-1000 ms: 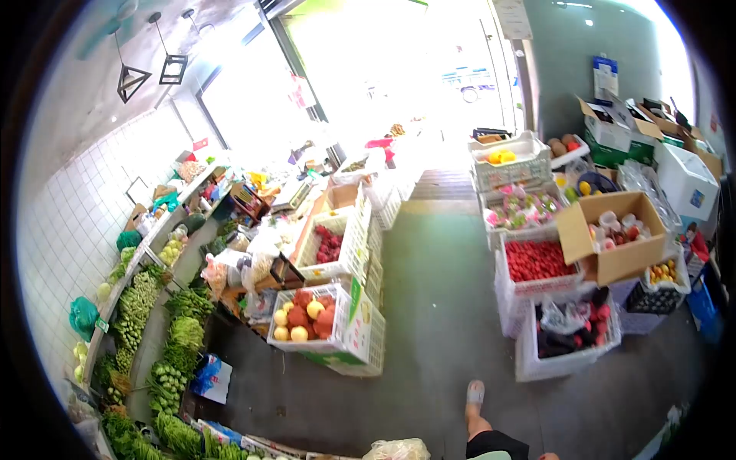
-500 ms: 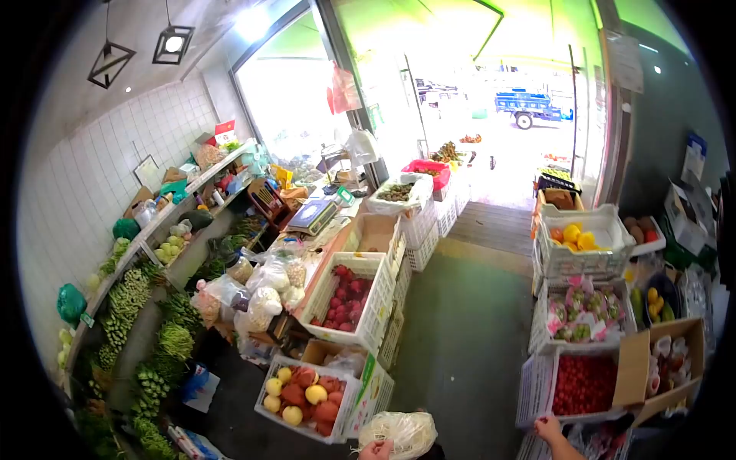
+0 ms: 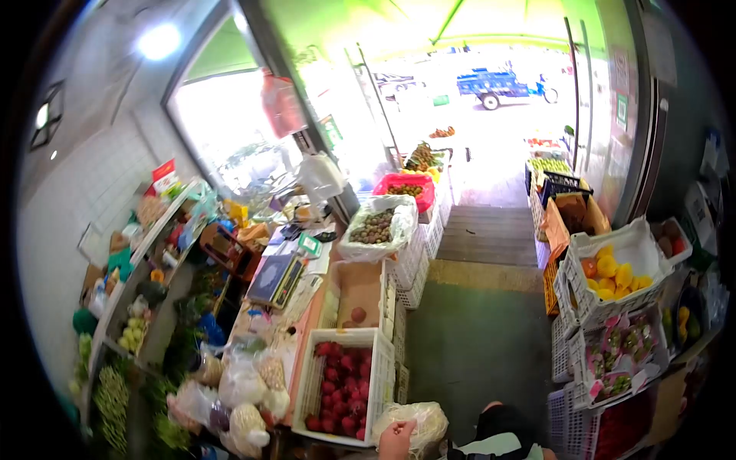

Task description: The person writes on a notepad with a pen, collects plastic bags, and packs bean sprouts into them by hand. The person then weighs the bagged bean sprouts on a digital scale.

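My left hand (image 3: 396, 439) is at the bottom edge, closed on a clear plastic bag (image 3: 426, 426) filled with pale, thin strands whose kind I cannot make out. The bag hangs just right of a white plastic crate (image 3: 382, 383) of dark red round fruit (image 3: 337, 391). My right hand is out of the picture; only a small patch of skin shows at the bottom edge, and I cannot tell what part of the body it is. Dark and pale clothing (image 3: 502, 441) shows beside the bag.
A walkway (image 3: 475, 337) leads to a wooden ramp (image 3: 487, 238) at the doorway. Stacked crates line both sides, including yellow fruit (image 3: 617, 272) on the right. Bagged goods (image 3: 245, 383) and a counter (image 3: 287, 310) stand left, before vegetable shelves (image 3: 146, 307). Outside is a blue cargo tricycle (image 3: 491, 84).
My view has moved forward along the walkway and tilted. The left hand still grips the bag, now beside the red fruit crate. My right hand, near the right-hand crates before, has left the view.
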### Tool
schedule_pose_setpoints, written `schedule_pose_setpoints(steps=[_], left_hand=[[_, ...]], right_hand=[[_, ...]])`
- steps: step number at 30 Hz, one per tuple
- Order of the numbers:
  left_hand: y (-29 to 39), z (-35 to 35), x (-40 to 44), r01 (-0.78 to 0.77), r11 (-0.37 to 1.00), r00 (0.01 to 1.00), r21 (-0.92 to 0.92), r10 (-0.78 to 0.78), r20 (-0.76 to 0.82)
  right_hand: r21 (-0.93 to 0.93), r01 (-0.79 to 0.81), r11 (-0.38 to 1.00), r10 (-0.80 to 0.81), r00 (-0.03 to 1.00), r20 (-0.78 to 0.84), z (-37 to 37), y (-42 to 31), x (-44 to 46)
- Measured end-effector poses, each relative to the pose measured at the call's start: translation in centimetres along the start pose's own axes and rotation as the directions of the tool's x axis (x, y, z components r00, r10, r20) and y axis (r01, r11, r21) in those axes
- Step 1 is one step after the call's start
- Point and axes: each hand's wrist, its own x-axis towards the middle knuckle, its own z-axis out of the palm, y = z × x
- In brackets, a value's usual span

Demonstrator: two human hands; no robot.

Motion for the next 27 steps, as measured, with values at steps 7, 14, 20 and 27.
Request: schedule_pose_setpoints(steps=[7,14,20,27], left_hand=[[8.2,-0.7,23.4,0.069,0.997,0.996,-0.033,-0.071,-0.051],[24.1,1.1,39.0,0.157,0.978,0.981,0.135,-0.138,-0.134],[33.1,4.7,55.7,0.215,0.963,0.976,-0.166,-0.216,0.010],[50.4,10.3,75.2,0.168,0.968,0.973,-0.187,-0.133,0.189]], right_hand=[[0.003,0.043,0.999,-0.043,0.989,0.143,-4.4,-19.3,20.0],[0.056,0.213,0.975,-0.199,0.961,-0.195,-26.3,-44.6,45.8],[0.714,0.292,0.636,-0.071,0.944,-0.322,-47.3,-68.3,52.6],[0.389,0.216,0.895,-0.073,0.934,-0.349,-47.6,-65.9,64.8]])
